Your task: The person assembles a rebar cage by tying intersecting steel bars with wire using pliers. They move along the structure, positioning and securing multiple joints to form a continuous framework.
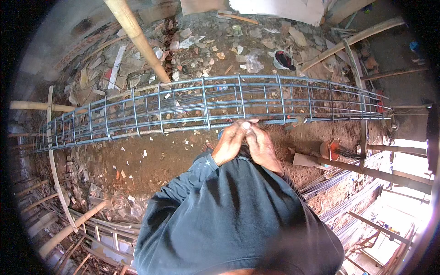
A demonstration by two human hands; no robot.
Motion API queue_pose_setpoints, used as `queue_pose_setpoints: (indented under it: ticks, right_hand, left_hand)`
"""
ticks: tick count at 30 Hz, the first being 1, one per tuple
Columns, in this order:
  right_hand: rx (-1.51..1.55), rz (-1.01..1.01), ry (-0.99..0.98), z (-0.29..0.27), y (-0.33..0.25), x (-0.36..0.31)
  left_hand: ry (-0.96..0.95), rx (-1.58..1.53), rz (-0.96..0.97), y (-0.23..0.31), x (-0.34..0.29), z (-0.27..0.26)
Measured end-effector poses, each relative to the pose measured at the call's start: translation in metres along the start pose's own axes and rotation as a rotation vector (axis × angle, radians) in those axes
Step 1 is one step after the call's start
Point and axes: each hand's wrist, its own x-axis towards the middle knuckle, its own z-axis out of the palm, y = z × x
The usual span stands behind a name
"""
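Observation:
A long rebar cage (pixel 206 103) of lengthwise steel bars and square stirrups stretches across the view in front of me. My left hand (pixel 230 143) and my right hand (pixel 262 147) meet at its near lower bar, a little right of the middle. Both are closed, thumbs and fingertips pinched together. Whatever lies between the fingertips is too small or hidden to make out. A bit of something blue (pixel 221 134) shows beside my left hand. On the near bar to the right of my hands sits a small brownish item (pixel 295 120), its kind unclear.
Wooden crosspieces (pixel 54 156) hold the cage near both ends. A bamboo pole (pixel 137 39) slants down behind it. An orange bucket (pixel 326 150) with dark wires stands at right; a whitish bucket (pixel 277 60) sits beyond the cage. Rubble covers the far ground; long rods (pixel 339 183) lie at lower right.

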Motion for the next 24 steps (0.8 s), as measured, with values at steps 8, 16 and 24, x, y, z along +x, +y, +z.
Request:
queue_pose_setpoints:
  ticks: [8, 16, 24]
  right_hand:
    - [-0.205, -0.078, 0.198, 0.0, -0.003, -0.007]
    - [-0.306, 0.145, 1.188, -0.1, 0.168, -0.065]
    - [-0.323, 0.145, 0.862, -0.119, 0.274, -0.077]
  left_hand:
    - [0.393, -0.259, 0.083, 0.003, -0.023, -0.017]
    - [0.814, -0.456, -0.153, -0.006, -0.053, -0.129]
    - [0.737, 0.499, -0.004, -0.062, -0.029, -0.128]
